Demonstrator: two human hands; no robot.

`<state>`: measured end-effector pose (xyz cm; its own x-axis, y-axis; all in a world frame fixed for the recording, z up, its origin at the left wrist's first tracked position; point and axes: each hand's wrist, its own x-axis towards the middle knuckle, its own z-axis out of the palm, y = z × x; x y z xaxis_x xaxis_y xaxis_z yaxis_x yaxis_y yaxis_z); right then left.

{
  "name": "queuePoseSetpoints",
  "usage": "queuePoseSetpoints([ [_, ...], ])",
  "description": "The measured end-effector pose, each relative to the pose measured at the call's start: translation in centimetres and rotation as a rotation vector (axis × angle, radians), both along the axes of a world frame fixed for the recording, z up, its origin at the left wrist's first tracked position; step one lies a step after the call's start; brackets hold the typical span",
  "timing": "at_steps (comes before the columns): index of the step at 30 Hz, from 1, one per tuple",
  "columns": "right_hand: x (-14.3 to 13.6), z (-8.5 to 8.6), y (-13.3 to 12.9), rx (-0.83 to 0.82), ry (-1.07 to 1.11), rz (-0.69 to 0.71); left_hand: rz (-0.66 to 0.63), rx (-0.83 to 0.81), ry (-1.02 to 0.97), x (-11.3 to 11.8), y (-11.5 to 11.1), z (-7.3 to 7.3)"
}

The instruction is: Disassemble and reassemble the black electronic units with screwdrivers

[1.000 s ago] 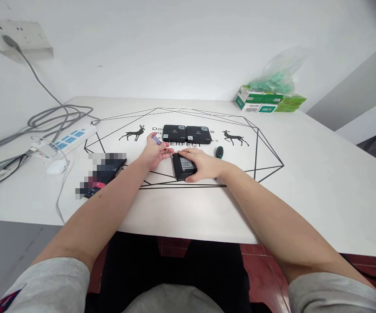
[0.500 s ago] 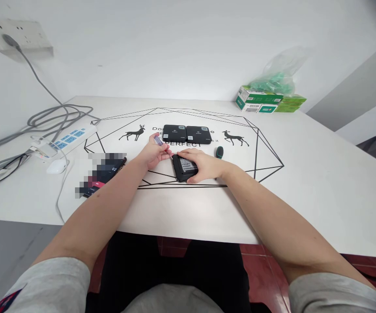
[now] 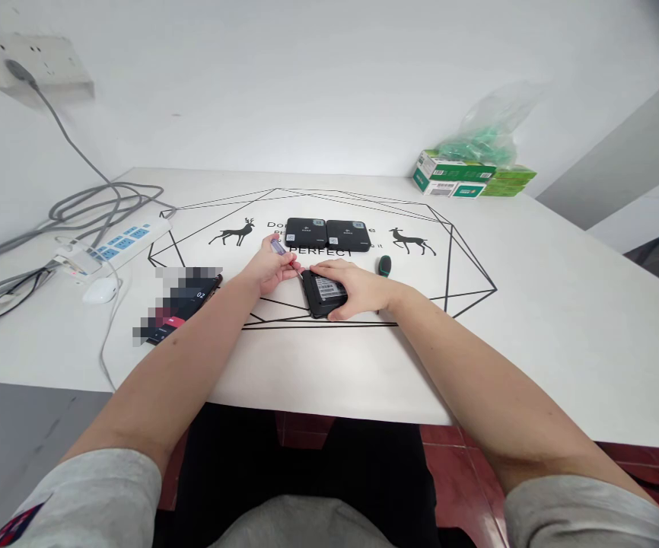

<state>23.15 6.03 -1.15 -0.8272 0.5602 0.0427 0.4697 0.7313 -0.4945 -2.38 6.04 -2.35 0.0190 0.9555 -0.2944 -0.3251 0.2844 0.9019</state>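
Note:
A black set-top box [image 3: 319,297] with a white label on its upward face lies on the table mat. My right hand [image 3: 355,288] is wrapped over its right side, fingers at the far edge and thumb at the near edge. My left hand [image 3: 274,268] is closed round a screwdriver [image 3: 278,248] with a clear, purplish handle. The thin shaft slants down to the box's left edge; where exactly the tip sits is too small to tell. Just beyond my hands, two similar black boxes, a left one [image 3: 305,233] and a right one [image 3: 348,236], lie side by side.
A dark green-and-black rounded object [image 3: 385,266] rests right of my right hand. On the left are a phone [image 3: 192,297], a power strip [image 3: 129,242], a white mouse-shaped item [image 3: 100,290] and coiled grey cables [image 3: 87,205]. Green-and-white cartons [image 3: 455,175] stand at the back right.

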Motion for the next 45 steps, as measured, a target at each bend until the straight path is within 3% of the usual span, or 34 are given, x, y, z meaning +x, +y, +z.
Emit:
queuePoseSetpoints([
  [23, -0.22, 0.1, -0.27, -0.001, -0.011, -0.014, 0.037, 0.047, -0.068, -0.03, 0.01, -0.21],
  [45, -0.27, 0.27, -0.39, -0.007, -0.007, -0.009, -0.041, 0.09, 0.006, -0.29, -0.17, -0.58],
])
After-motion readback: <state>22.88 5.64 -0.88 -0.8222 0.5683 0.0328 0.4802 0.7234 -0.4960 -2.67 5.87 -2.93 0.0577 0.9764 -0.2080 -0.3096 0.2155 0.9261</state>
